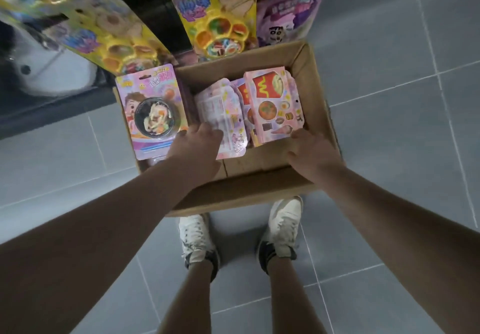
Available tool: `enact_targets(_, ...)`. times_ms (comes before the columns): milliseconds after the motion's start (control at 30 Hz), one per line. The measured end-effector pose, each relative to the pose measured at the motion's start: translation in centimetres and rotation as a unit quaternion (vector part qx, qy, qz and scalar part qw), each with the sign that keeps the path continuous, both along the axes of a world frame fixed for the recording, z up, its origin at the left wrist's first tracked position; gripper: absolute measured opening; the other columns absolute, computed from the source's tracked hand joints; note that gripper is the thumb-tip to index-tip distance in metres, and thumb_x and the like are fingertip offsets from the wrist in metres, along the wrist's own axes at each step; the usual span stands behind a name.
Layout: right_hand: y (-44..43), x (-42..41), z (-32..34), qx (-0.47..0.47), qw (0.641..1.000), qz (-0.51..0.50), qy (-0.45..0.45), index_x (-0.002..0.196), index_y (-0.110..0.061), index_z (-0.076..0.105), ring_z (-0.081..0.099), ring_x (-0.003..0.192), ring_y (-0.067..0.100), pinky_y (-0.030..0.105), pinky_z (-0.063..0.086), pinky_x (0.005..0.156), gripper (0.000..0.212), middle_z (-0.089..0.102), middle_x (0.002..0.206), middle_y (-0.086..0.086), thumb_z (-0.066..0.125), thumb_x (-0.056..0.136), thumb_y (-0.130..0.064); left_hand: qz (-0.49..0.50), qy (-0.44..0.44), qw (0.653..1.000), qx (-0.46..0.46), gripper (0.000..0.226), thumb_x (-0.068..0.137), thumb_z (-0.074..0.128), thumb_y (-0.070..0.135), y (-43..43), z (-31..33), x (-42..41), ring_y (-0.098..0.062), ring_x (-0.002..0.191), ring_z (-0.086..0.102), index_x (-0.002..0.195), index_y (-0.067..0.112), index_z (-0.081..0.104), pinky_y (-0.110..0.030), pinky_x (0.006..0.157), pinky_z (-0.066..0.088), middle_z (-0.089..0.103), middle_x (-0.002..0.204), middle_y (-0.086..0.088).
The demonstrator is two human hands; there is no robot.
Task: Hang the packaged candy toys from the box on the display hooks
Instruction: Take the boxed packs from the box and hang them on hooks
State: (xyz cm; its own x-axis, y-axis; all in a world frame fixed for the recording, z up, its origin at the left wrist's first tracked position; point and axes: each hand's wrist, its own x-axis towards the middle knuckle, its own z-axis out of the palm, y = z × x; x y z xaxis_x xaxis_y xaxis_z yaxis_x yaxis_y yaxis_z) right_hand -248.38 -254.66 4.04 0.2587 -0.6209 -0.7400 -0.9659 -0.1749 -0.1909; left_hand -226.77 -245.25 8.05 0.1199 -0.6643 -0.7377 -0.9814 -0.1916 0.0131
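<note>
Two stacks of pink packs lay in the box (320, 115): the fries pack (275, 100) topped the right stack face up, and the back-up pack (218, 110) topped the middle stack with its printed back showing. A bowl pack (153, 110) sat at the box's left edge, overhanging the wall. The left hand (194, 146) lay on the near end of the back-up pack, thumb just beside the bowl pack. The right hand (314, 154) touched the near edge of the fries pack. Both sets of fingertips were hidden by the hands' backs, so I could not tell whether either hand gripped or merely rested.

Bare cardboard showed between the stacks and the near wall. The stacks' lower packs were covered, and their count could not be read. Print on all packs was blurred.

The box was brown corrugated card, flaps open, on a grey tiled floor (389, 74). White shoes (197, 237) stood against its near flap. Hung packs (218, 22), yellow and purple with clear blisters, were cut off at the top edge.
</note>
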Motion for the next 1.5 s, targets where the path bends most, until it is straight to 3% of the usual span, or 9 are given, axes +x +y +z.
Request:
enact_targets(167,-1.2,0.6,-1.8,0.045,0.998,-0.052,0.001,0.147,-0.018,0.044,0.051,0.129,0.029,0.032,0.045,0.091,0.049,0.05,0.145,0.008,0.052,0.102,-0.036,-0.021,0.009,1.0,-0.02,0.067,0.095,0.066,0.04,-1.4,-1.9,0.2,-0.031,0.139,0.044,0.151,0.02,0.037,-0.046,0.107,0.045,0.042,0.152,-0.009)
enact_targets(267,-2.0,1.6,-4.0,0.081,0.97,-0.226,-0.02,0.143,-0.021,0.048,0.056,0.11,0.023,0.031,0.048,0.081,0.059,0.056,0.136,0.003,0.063,0.094,-0.049,-0.03,0.007,0.999,-0.029,0.069,0.095,0.066,0.043,-2.3,-3.6,0.2,-0.031,0.139,0.045,0.153,0.021,0.036,-0.046,0.106,0.046,0.04,0.154,-0.009)
enact_targets(533,-2.4,3.3,-11.7,0.236,0.727,-0.63,-0.136,0.109,-0.016,0.055,0.059,0.11,0.022,0.042,0.053,0.1,0.038,0.058,0.117,0.007,0.075,0.089,-0.042,-0.036,0.021,0.998,-0.054,0.068,0.095,0.064,0.042,-3.1,-7.6,0.6,-0.031,0.138,0.045,0.153,0.021,0.035,-0.045,0.107,0.044,0.039,0.154,-0.008)
enact_targets(733,-2.6,3.3,-12.6,0.244,0.645,-0.703,-0.171,0.106,-0.018,0.058,0.06,0.12,0.016,0.043,0.048,0.109,0.019,0.061,0.12,0.002,0.069,0.096,-0.03,-0.019,0.023,0.999,-0.046,0.073,0.096,0.062,0.04,-3.3,-8.5,1.4,-0.03,0.142,0.043,0.157,0.02,0.028,-0.046,0.111,0.042,0.038,0.157,-0.007)
enact_targets(967,-3.1,2.1,-9.9,0.253,0.571,-0.743,-0.241,0.099,-0.014,0.059,0.067,0.097,0.017,0.041,0.056,0.097,0.015,0.068,0.096,0.006,0.062,0.1,-0.029,0.107,0.102,0.989,-0.032,0.075,0.096,0.066,0.04,-5.3,-7.0,2.0,-0.034,0.146,0.036,0.158,0.021,0.029,-0.05,0.115,0.039,0.036,0.16,-0.01)
enact_targets(1067,-2.2,0.7,-8.7,0.281,0.61,-0.681,-0.292,0.124,-0.018,0.06,0.071,0.108,0.023,0.047,0.054,0.101,0.024,0.076,0.111,0.004,0.056,0.103,-0.031,0.279,0.185,0.94,-0.062,0.075,0.093,0.069,0.047,-6.3,-6.4,2.1,-0.028,0.14,0.047,0.156,0.026,0.035,-0.041,0.107,0.046,0.044,0.156,-0.005)
enact_targets(1200,-1.4,-1.9,-7.2,0.26,0.71,-0.567,-0.327,0.136,-0.026,0.056,0.069,0.115,0.025,0.051,0.053,0.102,0.034,0.072,0.126,0.002,0.053,0.103,-0.034,0.548,0.311,0.776,-0.03,0.101,0.07,0.082,0.066,-7.0,-5.8,1.9,-0.005,0.097,0.063,0.15,0.022,0.038,-0.027,0.081,0.054,0.057,0.128,0.007)
enact_targets(1300,-1.4,-3.3,-6.2,0.259,0.74,-0.515,-0.347,0.13,-0.024,0.059,0.069,0.115,0.025,0.053,0.052,0.102,0.032,0.072,0.124,0.004,0.055,0.101,-0.037,0.529,0.337,0.778,0.028,0.104,0.047,0.083,0.084,-5.4,-6.5,2.5,-0.028,0.103,0.075,0.132,0.028,0.061,-0.059,0.093,0.059,0.075,0.12,0.002)
enact_targets(1500,-1.6,-3.6,-5.3,0.312,0.758,-0.468,-0.331,0.133,-0.024,0.058,0.068,0.117,0.02,0.039,0.055,0.096,0.04,0.072,0.126,0.002,0.053,0.1,-0.047,0.556,0.409,0.724,-0.012,0.055,0.076,0.079,0.064,-2.1,-6.2,2.4,-0.031,0.114,0.072,0.12,0.033,0.072,-0.062,0.106,0.05,0.078,0.117,-0.001)
